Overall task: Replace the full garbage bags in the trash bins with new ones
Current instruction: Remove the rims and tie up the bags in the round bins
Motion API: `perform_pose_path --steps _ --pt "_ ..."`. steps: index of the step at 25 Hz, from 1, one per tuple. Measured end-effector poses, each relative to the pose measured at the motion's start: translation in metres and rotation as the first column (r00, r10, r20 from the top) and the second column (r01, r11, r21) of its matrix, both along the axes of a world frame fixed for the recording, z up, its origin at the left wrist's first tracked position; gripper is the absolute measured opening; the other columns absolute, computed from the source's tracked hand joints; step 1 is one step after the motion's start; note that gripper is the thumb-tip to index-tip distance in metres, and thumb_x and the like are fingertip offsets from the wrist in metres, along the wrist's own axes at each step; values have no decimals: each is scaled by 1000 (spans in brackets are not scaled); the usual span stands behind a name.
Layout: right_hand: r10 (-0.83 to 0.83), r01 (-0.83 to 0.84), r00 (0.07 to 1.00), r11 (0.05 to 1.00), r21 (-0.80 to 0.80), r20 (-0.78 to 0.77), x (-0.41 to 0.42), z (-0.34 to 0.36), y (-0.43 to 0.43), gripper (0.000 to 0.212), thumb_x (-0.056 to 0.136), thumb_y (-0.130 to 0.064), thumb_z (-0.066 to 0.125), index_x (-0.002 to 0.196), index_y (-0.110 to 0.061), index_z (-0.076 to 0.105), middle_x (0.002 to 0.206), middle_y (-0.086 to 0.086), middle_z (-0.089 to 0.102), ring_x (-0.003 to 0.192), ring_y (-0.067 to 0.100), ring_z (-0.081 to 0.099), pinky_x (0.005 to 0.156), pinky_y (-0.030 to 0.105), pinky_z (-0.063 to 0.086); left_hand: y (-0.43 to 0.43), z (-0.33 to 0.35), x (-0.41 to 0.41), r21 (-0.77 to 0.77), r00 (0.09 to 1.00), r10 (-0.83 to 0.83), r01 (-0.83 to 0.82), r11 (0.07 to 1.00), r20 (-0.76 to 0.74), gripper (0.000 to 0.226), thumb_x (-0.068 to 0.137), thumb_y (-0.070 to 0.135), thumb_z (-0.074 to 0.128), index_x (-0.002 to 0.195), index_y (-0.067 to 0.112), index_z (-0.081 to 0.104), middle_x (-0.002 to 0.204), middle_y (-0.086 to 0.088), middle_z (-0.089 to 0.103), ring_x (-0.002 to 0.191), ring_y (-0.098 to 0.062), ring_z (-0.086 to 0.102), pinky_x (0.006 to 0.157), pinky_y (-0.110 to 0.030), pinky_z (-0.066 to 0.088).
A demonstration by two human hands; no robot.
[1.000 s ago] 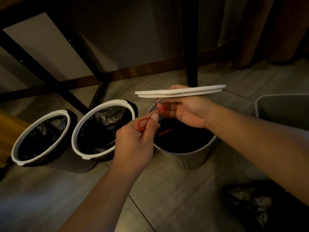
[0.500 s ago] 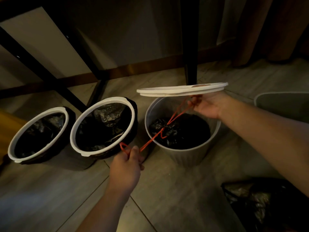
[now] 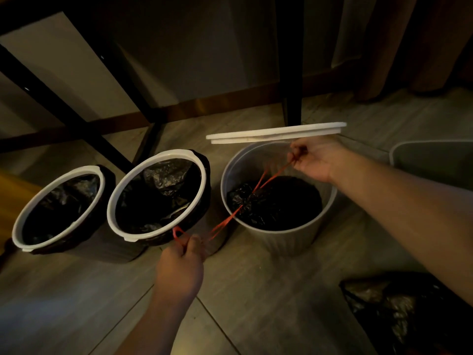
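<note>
Knot cinch, crumpled black plastic garbage bag [image 3: 281, 206].
Thin red drawstring cord [image 3: 224, 223] was pinched by left hand [image 3: 179, 267] and right hand [image 3: 316, 160], bag between grips; overpull risked snapping it.

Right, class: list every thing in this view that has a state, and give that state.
left trash bin: lined, ring fitted
middle trash bin: lined, ring fitted
right trash bin: ring off, bag inside
black garbage bag: mouth cinched shut
red drawstring: taut between the hands
white bin ring: held above right trash bin
left hand: grips red drawstring
right hand: grips red drawstring
</note>
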State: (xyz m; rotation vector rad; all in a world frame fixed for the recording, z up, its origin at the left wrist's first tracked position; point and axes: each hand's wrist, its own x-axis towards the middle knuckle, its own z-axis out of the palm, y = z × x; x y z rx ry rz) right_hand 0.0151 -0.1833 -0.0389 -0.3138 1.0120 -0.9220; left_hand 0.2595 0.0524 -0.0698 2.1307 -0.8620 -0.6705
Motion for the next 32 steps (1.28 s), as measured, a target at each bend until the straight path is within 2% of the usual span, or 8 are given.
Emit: perform_pose_path --steps 2,5,8,13,17,20,26,32 --pt "123 -126 991 991 -49 -50 4 8 13 21 97 5 51 86 -12 59 72 3 52 54 10 45 56 28 47 -6 21 -12 -155 1000 -15 11 988 -22 26 90 46 60 76 30 75 60 5 67 59 -11 62 62 -40 54" --pt "326 -394 900 892 -220 -289 19 21 36 20 98 1 56 92 -16 63 71 0 56 51 7 42 55 26 41 -28 52 -31 -386 923 -44 -116 915 -382 25 97 25 68 73 19 68 72 -1 73 75 -16 74 69 -32 58" --pt "382 -591 771 728 -349 -509 28 42 57 17 93 -4 66 90 -19 73 84 7 71 52 7 48 55 27 41 -48 71 -45 -411 796 -167 -110 905 -582 32 96 12 72 69 16 55 65 -7 61 63 -18 69 62 -33 60" --pt "238 -825 555 282 -490 -797 23 84 86 26 93 -8 66 91 -31 76 88 -12 78 81 -1 72 79 27 60 -74 70 -50 -53 911 -409 406 912 -55 61 63 36 98 110 27 61 100 8 75 86 -4 71 74 -27 56" --pt "170 -752 659 196 -630 -733 14 115 99 26 97 -10 61 93 -32 75 89 -7 76 87 8 74 83 43 63 -99 65 -60 421 650 -677 537 731 345 56 83 54 76 133 33 62 122 2 71 111 -22 66 90 -39 56" --pt "99 -693 719 178 -699 -688 2 121 99 22 99 -11 60 104 -28 72 98 -6 76 98 9 74 85 43 63 -109 62 -56 493 534 -699 495 715 476 32 95 39 60 121 21 65 109 -12 71 100 -34 67 82 -42 55" --pt "-557 -577 659 57 -814 -506 -35 101 86 27 93 1 57 117 -7 67 102 4 71 87 6 68 73 17 56 -107 66 -46 218 681 -634 600 770 366 19 97 20 59 78 23 59 89 -10 64 89 -34 64 71 -33 41" --pt "-776 -815 397 -52 -578 -490 -77 53 56 39 91 -25 59 118 2 70 119 20 68 107 33 66 88 49 52 -97 78 -45 -105 873 -486 481 871 -35 24 91 32 54 103 40 74 96 8 80 95 -13 75 93 -46 60"
